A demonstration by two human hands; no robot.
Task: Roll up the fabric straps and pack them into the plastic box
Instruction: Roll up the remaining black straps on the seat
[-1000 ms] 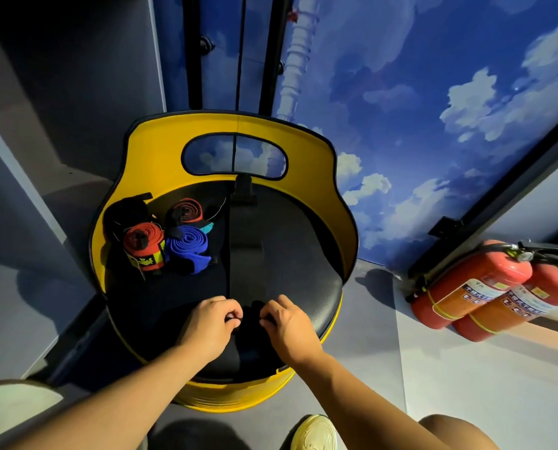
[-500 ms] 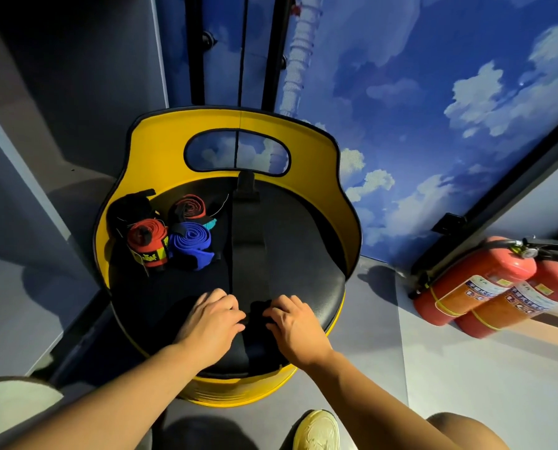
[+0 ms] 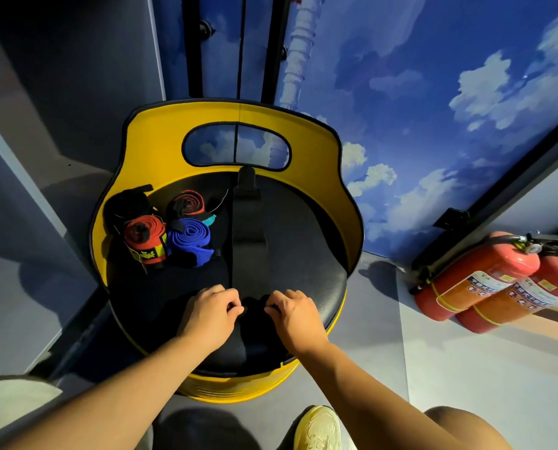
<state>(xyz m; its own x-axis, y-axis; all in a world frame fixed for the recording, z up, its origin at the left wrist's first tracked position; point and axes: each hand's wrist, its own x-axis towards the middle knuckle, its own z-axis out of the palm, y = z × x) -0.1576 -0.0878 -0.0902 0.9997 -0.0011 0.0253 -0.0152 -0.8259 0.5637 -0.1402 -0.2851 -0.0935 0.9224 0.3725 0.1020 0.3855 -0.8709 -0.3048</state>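
Black strap point(image 3: 250, 254), pinched btwn both grips

Rolled straps I count: four, namely black point(image 3: 125, 207), red-and-black point(image 3: 186, 203), red point(image 3: 146, 235), blue point(image 3: 190, 238)
Unrolled black strap point(image 3: 248, 241): one
Fire extinguishers: two point(image 3: 475, 277) point(image 3: 530, 297)
Hands: two point(image 3: 211, 315) point(image 3: 295, 315)
Yellow shoe point(image 3: 318, 428): one

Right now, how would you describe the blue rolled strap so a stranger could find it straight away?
Find the yellow barrel chair with the black seat. At the seat's back left lies a cluster of rolled straps. The blue rolled strap is the front right one, beside the red roll with the yellow label, and the only blue one.
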